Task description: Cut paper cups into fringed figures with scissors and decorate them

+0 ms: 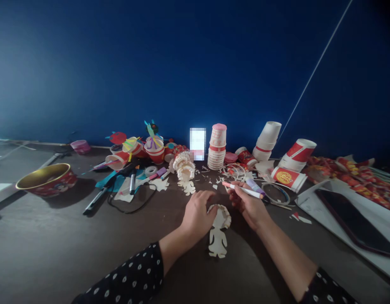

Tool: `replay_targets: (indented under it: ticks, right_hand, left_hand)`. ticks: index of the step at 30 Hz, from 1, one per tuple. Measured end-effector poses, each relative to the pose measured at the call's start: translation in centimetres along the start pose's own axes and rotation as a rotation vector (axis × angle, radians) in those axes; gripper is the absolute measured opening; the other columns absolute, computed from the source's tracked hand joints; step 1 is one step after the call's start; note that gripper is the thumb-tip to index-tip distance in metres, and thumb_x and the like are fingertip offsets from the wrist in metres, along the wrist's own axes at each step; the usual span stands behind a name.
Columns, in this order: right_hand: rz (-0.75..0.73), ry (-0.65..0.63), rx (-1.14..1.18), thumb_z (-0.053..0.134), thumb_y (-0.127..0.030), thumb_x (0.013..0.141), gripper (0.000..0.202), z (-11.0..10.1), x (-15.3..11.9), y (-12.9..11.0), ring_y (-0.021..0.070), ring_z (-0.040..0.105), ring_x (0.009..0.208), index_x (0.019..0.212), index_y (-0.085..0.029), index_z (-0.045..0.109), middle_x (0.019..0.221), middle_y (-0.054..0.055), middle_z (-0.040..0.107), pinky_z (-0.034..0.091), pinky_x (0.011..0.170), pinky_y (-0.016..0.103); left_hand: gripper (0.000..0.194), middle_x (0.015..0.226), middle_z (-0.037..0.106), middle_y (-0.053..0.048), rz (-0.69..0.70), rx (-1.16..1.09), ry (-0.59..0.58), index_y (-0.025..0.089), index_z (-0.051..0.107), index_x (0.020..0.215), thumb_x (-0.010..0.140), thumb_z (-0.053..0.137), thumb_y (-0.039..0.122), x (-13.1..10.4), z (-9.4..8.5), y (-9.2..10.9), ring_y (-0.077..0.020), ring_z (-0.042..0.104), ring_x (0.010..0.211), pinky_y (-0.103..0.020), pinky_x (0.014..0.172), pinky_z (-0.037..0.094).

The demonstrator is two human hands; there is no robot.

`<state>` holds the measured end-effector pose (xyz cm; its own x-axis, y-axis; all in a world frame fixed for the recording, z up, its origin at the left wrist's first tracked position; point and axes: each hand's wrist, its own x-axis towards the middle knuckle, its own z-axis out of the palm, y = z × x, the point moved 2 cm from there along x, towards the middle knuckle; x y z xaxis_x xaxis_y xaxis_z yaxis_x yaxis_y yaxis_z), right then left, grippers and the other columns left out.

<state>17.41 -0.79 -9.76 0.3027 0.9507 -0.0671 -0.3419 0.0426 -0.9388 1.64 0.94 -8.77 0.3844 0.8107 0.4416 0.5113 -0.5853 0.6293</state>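
Observation:
A white paper doll cutout [218,242] with a ruffled rim around its head lies flat on the dark table, in front of me. My left hand [199,214] rests at its upper left, thumb at the edge of the head, forefinger curved and apart from the thumb. Its other fingers are mostly hidden. Pinched in my right hand [250,207] is a white marker pen [248,191] with an orange-pink end, held above the table to the right of the doll. A purple marker [253,185] lies just behind that hand.
Behind the doll stand more ruffled paper figures [185,169] and a stack of paper cups [217,147]. Paper scraps lie around them. To the left are a gold-lined bowl [49,179] and a black pen [98,196]; a phone [353,219] lies on white board at right.

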Motion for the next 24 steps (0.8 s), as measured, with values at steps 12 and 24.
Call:
replay_targets:
  ticks: [12, 24]
  right_hand:
    - [-0.119, 0.047, -0.105, 0.062, -0.035, 0.070, 0.021, 0.0, -0.2, -0.1, 0.0067, 0.039, 0.038, 0.064, -0.019, 0.051, 0.041, -0.008, 0.046, 0.028, 0.037, 0.017]
    - [-0.109, -0.116, -0.109, 0.061, -0.040, 0.071, 0.026, 1.7, -1.5, 0.0, 0.0076, 0.034, 0.039, 0.064, -0.019, 0.048, 0.043, -0.007, 0.044, 0.026, 0.038, 0.020]
  left_hand:
    - [0.010, 0.074, 0.063, -0.002, -0.042, -0.089, 0.124, 0.018, 0.060, 0.078, 0.076, 0.051, 0.019, 1.1, -1.0, -1.3, -0.0148, 0.055, 0.072, -0.028, 0.067, 0.043]
    - [0.016, 0.079, 0.062, -0.003, 0.122, -0.153, 0.010, 0.018, 0.061, 0.084, 0.072, 0.062, 0.028, 0.6, -0.9, 0.2, -0.0168, 0.052, 0.079, -0.029, 0.071, 0.041]
